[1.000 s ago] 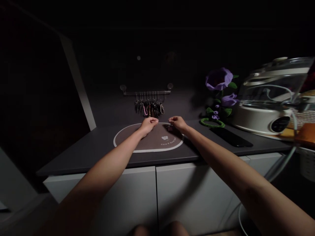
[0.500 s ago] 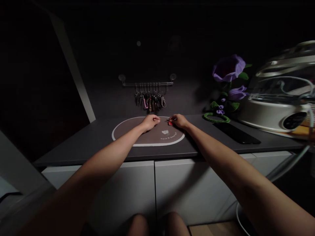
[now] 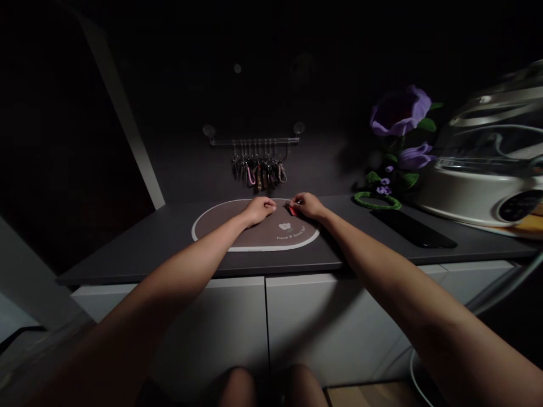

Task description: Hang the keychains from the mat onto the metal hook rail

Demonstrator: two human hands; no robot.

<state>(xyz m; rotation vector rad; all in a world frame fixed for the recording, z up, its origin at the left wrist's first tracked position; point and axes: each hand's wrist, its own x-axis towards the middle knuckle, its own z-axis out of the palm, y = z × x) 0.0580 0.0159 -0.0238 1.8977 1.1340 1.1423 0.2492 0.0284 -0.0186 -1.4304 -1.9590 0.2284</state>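
Inwards | red tag (image 3: 292, 211) pinched by right hand (image 3: 309, 204) | left hand (image 3: 258, 211) opposite, grip unclear

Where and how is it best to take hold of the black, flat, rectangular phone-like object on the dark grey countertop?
Probably pinch both long edges of the black, flat, rectangular object near its front end, coming from above and the front. It lies flat without a visible handle; its far end sits by the fuzzy green ring, and the white, clear-topped appliance stands behind it to the right.

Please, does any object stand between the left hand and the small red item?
Nothing visible does. Only the mat shows between the left hand and the small red item, which the right hand touches.
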